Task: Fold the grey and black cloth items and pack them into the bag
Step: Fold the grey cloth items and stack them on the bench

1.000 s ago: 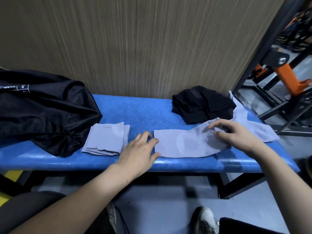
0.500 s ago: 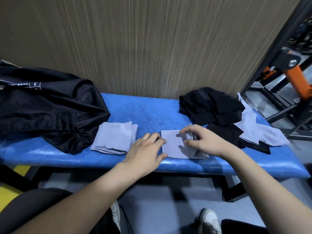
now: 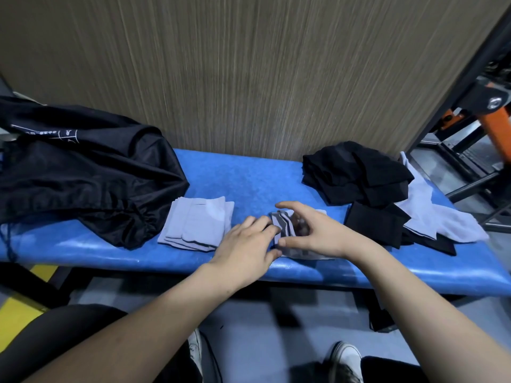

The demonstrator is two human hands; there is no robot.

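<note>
A grey cloth point(image 3: 284, 223), folded small, lies at the front middle of the blue bench point(image 3: 249, 181). My left hand point(image 3: 246, 247) rests flat on its left edge with straight fingers. My right hand point(image 3: 312, 230) arches over it, thumb and fingers curled round the fold. A folded grey stack point(image 3: 196, 222) sits just to the left. The black bag point(image 3: 77, 175) slumps at the bench's left end. A pile of black cloths point(image 3: 356, 172) and loose grey cloths point(image 3: 431, 214) lie at the right.
A wood-grain wall panel point(image 3: 249, 78) stands right behind the bench. A black and orange metal frame point(image 3: 486, 111) rises at the right. My shoes point(image 3: 345, 360) and the grey floor show below the bench's front edge.
The long grey cloth has been folded over from the right into a small packet. My right hand travelled left towards my left hand, which stayed on the cloth's left edge.
</note>
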